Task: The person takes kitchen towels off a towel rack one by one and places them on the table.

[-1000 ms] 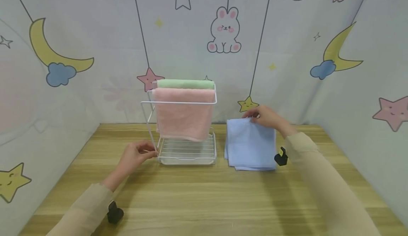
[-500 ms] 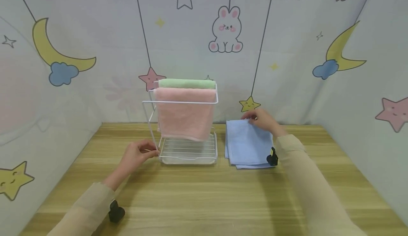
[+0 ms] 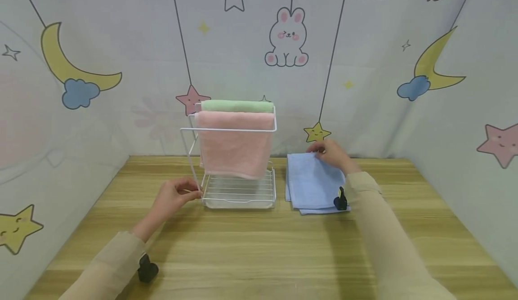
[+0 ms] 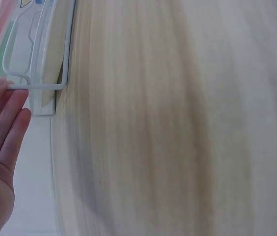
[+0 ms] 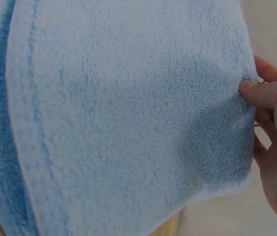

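A white wire towel rack (image 3: 228, 130) stands on the table, with a pink towel (image 3: 236, 145) hung over one bar and a green towel (image 3: 238, 106) behind it. My left hand (image 3: 171, 195) pinches the rack's lower left corner between thumb and fingers; the left wrist view shows the white wire (image 4: 45, 86) at the fingertips. Right of the rack, a folded light blue towel (image 3: 313, 183) hangs from my right hand (image 3: 333, 154). Thumb and fingers pinch its top edge, and in the right wrist view the terry cloth (image 5: 128, 108) fills most of the picture.
The rack's base has a wire shelf over a shallow tray (image 3: 238, 204). Its front top bar carries no towel. The wood-grain table (image 3: 251, 250) ends at a patterned cloth wall (image 3: 356, 34) behind, with more wall on both sides.
My right forearm has swung left, and the blue towel has shifted slightly in the same direction. The left hand keeps its pinch on the rack.
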Available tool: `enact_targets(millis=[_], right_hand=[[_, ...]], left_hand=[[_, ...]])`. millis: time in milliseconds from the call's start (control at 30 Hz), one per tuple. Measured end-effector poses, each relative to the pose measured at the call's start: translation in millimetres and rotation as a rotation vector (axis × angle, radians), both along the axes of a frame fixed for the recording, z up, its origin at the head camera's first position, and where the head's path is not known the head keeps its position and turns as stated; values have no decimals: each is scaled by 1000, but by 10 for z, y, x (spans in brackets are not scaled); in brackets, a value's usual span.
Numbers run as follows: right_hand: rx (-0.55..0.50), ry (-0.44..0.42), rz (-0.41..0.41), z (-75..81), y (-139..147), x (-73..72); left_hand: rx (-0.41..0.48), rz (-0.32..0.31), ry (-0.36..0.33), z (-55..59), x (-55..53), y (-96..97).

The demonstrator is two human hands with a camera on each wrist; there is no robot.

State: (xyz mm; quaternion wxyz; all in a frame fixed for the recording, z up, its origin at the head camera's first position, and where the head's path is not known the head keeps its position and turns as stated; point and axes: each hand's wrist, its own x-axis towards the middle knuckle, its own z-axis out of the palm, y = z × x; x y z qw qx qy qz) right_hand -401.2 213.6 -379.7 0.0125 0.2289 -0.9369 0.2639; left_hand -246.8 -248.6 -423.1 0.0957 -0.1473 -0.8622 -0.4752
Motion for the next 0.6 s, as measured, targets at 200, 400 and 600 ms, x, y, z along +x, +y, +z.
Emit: enact_targets(millis=[200, 400, 600], right_hand=[[-8, -13, -16, -22, 19, 25], [18, -5, -41, -75, 21, 47], [32, 3, -23, -120, -25, 29]], left_hand=[[-6, 6, -10, -1, -2, 9], [-5, -5, -22, -13, -14, 17], [-6, 4, -7, -3, 0, 7]])
